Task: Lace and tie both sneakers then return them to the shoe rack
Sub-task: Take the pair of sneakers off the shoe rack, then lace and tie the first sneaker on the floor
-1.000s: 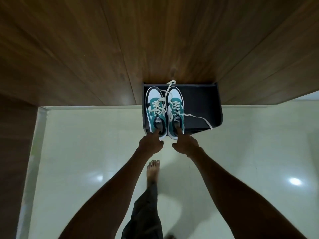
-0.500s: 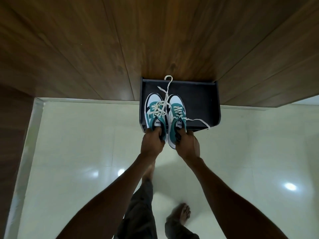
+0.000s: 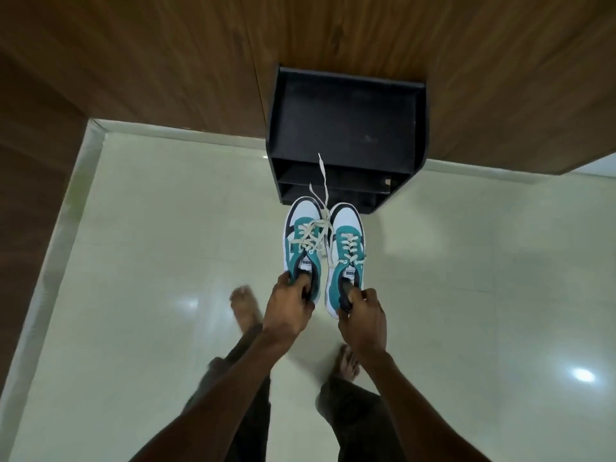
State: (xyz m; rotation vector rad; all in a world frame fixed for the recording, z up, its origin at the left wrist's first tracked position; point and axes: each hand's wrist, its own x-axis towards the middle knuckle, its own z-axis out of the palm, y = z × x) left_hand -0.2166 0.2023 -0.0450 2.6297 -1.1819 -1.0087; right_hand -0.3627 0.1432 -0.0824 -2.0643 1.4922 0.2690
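Note:
Two teal, white and black sneakers hang in the air in front of the black shoe rack point(image 3: 346, 95). My left hand point(image 3: 290, 305) grips the heel opening of the left sneaker point(image 3: 305, 241). My right hand point(image 3: 361, 315) grips the heel opening of the right sneaker point(image 3: 346, 248). Their cream laces point(image 3: 322, 181) are loose and untied, and one end trails forward over the rack's front. The rack's top shelf has nothing on it.
The rack stands against a brown wood-panel wall point(image 3: 166, 55). Glossy pale tile floor point(image 3: 133, 261) spreads around it. My bare feet, the left one point(image 3: 245, 303) and the right one point(image 3: 346, 363), and dark trouser legs are below my arms.
Both hands closed on the sneakers' heels, lifted the pair off the rack's top shelf and drew them back toward me. I stepped back, and the rack now sits bare.

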